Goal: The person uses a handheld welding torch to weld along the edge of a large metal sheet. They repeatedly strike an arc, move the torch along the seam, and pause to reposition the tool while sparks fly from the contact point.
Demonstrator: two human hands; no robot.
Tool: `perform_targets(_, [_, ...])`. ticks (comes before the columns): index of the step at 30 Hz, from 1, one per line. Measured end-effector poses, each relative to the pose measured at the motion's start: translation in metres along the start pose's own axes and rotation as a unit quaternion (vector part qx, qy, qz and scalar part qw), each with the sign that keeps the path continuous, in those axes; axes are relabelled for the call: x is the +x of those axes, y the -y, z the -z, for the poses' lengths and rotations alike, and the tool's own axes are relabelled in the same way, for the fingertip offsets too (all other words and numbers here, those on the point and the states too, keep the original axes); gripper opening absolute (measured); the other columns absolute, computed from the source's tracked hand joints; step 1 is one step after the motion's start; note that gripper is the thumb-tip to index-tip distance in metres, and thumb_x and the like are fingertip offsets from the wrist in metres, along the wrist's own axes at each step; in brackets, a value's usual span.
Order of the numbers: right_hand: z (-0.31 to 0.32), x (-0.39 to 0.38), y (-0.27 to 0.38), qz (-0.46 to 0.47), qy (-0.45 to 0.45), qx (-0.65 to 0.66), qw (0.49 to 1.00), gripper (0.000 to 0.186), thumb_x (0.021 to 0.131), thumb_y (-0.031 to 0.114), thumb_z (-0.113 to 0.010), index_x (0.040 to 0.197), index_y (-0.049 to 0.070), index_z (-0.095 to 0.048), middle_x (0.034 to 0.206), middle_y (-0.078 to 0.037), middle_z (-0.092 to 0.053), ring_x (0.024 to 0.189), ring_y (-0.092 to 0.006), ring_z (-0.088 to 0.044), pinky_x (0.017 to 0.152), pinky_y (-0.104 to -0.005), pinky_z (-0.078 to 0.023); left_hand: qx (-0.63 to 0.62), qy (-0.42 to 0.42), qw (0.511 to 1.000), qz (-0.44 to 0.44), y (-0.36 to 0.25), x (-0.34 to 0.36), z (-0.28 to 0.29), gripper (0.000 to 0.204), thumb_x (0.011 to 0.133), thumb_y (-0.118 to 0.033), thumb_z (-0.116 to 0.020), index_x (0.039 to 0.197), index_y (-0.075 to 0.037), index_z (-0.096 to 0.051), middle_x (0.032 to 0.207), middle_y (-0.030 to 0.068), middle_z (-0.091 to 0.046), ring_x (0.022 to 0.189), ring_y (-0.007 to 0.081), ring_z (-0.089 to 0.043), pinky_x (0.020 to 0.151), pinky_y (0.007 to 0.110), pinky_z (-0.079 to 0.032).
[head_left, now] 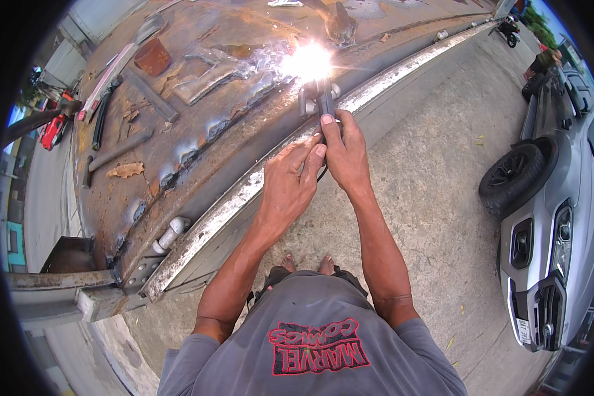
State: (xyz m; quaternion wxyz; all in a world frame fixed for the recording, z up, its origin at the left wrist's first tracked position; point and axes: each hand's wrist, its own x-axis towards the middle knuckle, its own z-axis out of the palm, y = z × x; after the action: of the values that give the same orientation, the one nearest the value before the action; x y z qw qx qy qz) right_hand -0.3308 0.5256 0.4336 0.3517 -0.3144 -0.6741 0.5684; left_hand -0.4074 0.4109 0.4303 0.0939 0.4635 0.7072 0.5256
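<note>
My right hand (345, 153) is closed around a black welding electrode holder (325, 100), its thumb lying along the top. My left hand (289, 179) presses its fingertips and thumb to the lower end of the holder, steadying it. A dark cable hangs just below. Beyond the holder, a blinding white arc (307, 63) burns on the rusty steel plate (198, 135) and hides the contact point. Silvery weld metal and a rough steel scrap (211, 82) lie left of the glare. Bluish weld marks run along the plate near its edge.
On the plate lie a hammer (120, 148), a steel bar (150, 94), a black rod-like tool (103, 113) and a brown pot (153, 57). A pale metal rail (234, 199) borders it. A silver pickup (541, 231) stands right on concrete; a red vehicle (51, 132) is far left.
</note>
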Motion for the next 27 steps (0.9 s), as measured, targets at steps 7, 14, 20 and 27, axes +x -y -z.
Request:
perform_targets(7, [0.002,0.002,-0.007,-0.002,0.010,0.021,1.000,0.041,0.112,0.030,-0.055,0.127,-0.007,-0.060,0.087,-0.008,-0.070,0.074,-0.0121,-0.064,0.062,-0.0306,-0.052,-0.004,0.003,1.000,0.023,-0.010,-0.008,0.001,0.038,0.108,-0.030,-0.065,0.129,0.000,-0.075,0.113,0.0223,-0.078,0.104,0.0313,-0.075,0.093,0.040,-0.057])
perform_targets(14, [0.005,0.007,-0.013,0.028,0.013,0.012,0.999,0.041,0.112,0.030,-0.055,0.128,-0.007,-0.060,0.085,-0.008,-0.069,0.069,-0.0118,-0.063,0.059,-0.0297,-0.051,0.004,-0.006,1.000,-0.004,-0.024,-0.029,0.000,0.036,0.107,-0.027,-0.068,0.130,-0.001,-0.075,0.116,0.0201,-0.078,0.110,0.0267,-0.074,0.096,0.039,-0.056])
perform_targets(20, [0.009,0.006,-0.004,-0.024,0.041,0.054,0.997,0.039,0.112,0.031,-0.054,0.127,-0.005,-0.058,0.086,-0.007,-0.068,0.064,-0.0101,-0.060,0.054,-0.0282,-0.049,0.004,-0.009,1.000,-0.001,-0.038,-0.056,-0.003,0.034,0.107,-0.024,-0.068,0.130,0.000,-0.075,0.124,0.0220,-0.076,0.115,0.0305,-0.073,0.099,0.040,-0.056])
perform_targets(27, [0.015,-0.027,-0.028,0.166,0.040,0.225,0.959,0.043,0.115,0.038,-0.048,0.137,0.001,-0.047,0.106,-0.006,-0.061,0.081,-0.0097,-0.058,0.069,-0.0269,-0.052,0.073,0.023,0.997,0.020,-0.027,-0.149,0.002,0.032,0.102,-0.016,-0.073,0.128,0.001,-0.074,0.124,0.0230,-0.075,0.113,0.0365,-0.073,0.098,0.041,-0.057])
